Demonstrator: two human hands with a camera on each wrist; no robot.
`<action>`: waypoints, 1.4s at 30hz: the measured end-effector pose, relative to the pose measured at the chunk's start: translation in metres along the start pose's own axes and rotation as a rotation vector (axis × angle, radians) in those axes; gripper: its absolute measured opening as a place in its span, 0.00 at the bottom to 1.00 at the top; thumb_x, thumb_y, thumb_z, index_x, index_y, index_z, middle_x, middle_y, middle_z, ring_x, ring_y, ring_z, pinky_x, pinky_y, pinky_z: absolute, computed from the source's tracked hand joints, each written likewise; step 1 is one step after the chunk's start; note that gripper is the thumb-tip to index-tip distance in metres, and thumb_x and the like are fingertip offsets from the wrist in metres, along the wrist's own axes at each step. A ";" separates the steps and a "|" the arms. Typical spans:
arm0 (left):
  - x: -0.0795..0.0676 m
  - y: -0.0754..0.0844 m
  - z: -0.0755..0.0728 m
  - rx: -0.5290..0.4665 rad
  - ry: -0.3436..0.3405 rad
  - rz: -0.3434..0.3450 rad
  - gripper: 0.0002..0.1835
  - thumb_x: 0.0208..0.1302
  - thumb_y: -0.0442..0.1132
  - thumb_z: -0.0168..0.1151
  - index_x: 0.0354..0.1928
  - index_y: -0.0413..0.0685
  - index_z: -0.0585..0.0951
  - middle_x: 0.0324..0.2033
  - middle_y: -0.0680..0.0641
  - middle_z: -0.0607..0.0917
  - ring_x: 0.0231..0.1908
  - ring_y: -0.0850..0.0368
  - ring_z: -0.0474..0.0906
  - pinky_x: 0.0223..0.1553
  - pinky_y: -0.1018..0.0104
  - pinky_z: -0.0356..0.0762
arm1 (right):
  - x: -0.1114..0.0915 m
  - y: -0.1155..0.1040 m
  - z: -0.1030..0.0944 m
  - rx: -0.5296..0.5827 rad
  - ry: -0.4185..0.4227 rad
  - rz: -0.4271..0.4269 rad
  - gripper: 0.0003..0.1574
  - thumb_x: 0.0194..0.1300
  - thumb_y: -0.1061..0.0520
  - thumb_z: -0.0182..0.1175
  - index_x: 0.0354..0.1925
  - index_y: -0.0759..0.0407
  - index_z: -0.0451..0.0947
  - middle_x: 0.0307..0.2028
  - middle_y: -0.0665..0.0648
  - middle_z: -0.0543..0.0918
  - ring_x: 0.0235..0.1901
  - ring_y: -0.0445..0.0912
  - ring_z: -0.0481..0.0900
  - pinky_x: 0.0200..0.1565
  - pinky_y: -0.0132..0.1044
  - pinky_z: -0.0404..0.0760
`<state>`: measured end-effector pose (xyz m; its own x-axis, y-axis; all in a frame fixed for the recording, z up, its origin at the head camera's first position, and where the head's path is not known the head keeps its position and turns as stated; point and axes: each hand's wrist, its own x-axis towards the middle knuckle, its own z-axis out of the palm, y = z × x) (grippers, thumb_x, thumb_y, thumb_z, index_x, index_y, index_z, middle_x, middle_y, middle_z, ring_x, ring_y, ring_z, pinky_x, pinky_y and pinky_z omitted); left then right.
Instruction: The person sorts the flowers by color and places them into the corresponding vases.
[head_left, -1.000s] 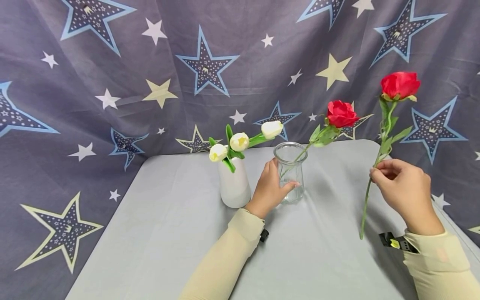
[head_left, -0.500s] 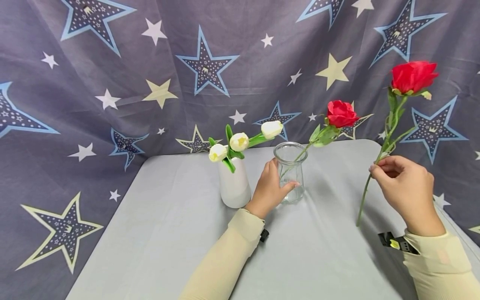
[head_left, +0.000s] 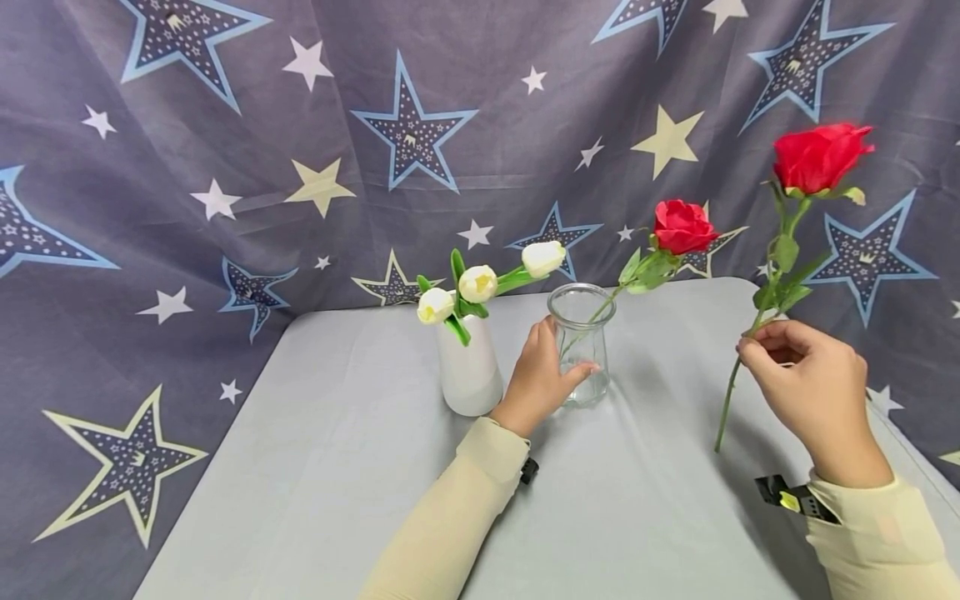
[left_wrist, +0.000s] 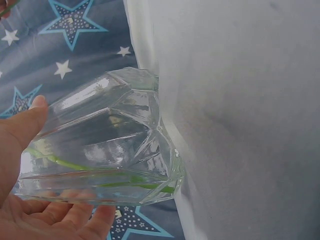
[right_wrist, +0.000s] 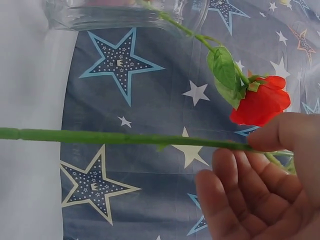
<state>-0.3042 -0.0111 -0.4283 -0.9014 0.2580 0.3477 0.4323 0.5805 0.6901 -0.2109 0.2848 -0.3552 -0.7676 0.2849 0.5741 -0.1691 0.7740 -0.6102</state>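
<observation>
My left hand grips a clear faceted glass vase on the table, thumb on one side and fingers on the other. One red rose leans out of that vase to the right, its green stem showing through the glass. To the right, my right hand pinches the stem of a second red rose between thumb and fingers. This rose stands nearly upright, bloom at the top, its bare lower stem reaching below the fingers.
A white vase holding several white tulips stands just left of the glass vase, close to my left forearm. The grey-covered table ends at a star-patterned cloth hanging behind.
The rose in my right hand has risen, and its stem has turned a little between the fingers. My left hand and the glass vase stay where they were.
</observation>
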 end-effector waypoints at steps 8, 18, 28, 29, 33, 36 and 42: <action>0.000 -0.001 0.000 0.008 0.001 0.008 0.52 0.63 0.55 0.74 0.80 0.46 0.54 0.70 0.41 0.67 0.72 0.50 0.67 0.71 0.57 0.70 | -0.004 0.002 0.000 0.034 0.023 -0.064 0.05 0.61 0.53 0.72 0.34 0.53 0.89 0.25 0.20 0.75 0.25 0.17 0.73 0.30 0.14 0.69; 0.001 -0.002 0.000 0.006 0.007 0.015 0.53 0.64 0.55 0.74 0.80 0.46 0.54 0.70 0.40 0.68 0.72 0.50 0.67 0.71 0.57 0.70 | 0.002 -0.006 0.003 -0.009 0.019 -0.123 0.05 0.64 0.53 0.69 0.34 0.53 0.88 0.26 0.36 0.82 0.27 0.14 0.70 0.31 0.13 0.67; 0.000 0.000 0.000 -0.005 0.007 0.012 0.52 0.64 0.51 0.75 0.80 0.45 0.54 0.71 0.40 0.67 0.73 0.48 0.66 0.71 0.56 0.69 | 0.007 -0.021 0.001 0.051 0.014 -0.159 0.06 0.67 0.54 0.68 0.36 0.56 0.86 0.29 0.20 0.74 0.32 0.14 0.72 0.36 0.09 0.67; 0.000 0.000 0.000 -0.002 0.007 0.014 0.52 0.64 0.51 0.75 0.80 0.44 0.54 0.70 0.40 0.67 0.73 0.48 0.67 0.71 0.56 0.70 | 0.007 -0.022 0.001 0.057 0.017 -0.164 0.06 0.67 0.54 0.68 0.36 0.56 0.86 0.29 0.20 0.74 0.33 0.14 0.72 0.36 0.10 0.67; 0.000 0.000 0.001 0.003 0.010 0.013 0.51 0.63 0.51 0.75 0.79 0.44 0.55 0.70 0.40 0.68 0.72 0.48 0.67 0.71 0.56 0.70 | 0.009 -0.028 0.000 0.080 0.022 -0.185 0.06 0.67 0.55 0.68 0.36 0.57 0.86 0.30 0.21 0.75 0.33 0.15 0.73 0.36 0.10 0.68; 0.000 0.000 0.000 0.008 0.008 0.009 0.51 0.64 0.51 0.75 0.79 0.44 0.55 0.70 0.40 0.68 0.72 0.48 0.68 0.71 0.56 0.71 | 0.010 -0.034 -0.001 0.100 0.024 -0.189 0.07 0.68 0.54 0.69 0.36 0.57 0.86 0.30 0.22 0.76 0.31 0.17 0.74 0.35 0.10 0.69; -0.001 0.000 0.000 0.001 -0.002 0.007 0.52 0.64 0.53 0.74 0.79 0.43 0.54 0.70 0.40 0.67 0.73 0.48 0.67 0.71 0.56 0.70 | 0.014 -0.048 0.001 0.141 0.043 -0.185 0.08 0.68 0.54 0.69 0.37 0.58 0.86 0.30 0.24 0.78 0.30 0.20 0.76 0.34 0.10 0.70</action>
<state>-0.3038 -0.0112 -0.4287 -0.8985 0.2633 0.3512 0.4384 0.5792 0.6873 -0.2141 0.2507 -0.3186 -0.6888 0.1717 0.7043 -0.3917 0.7293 -0.5609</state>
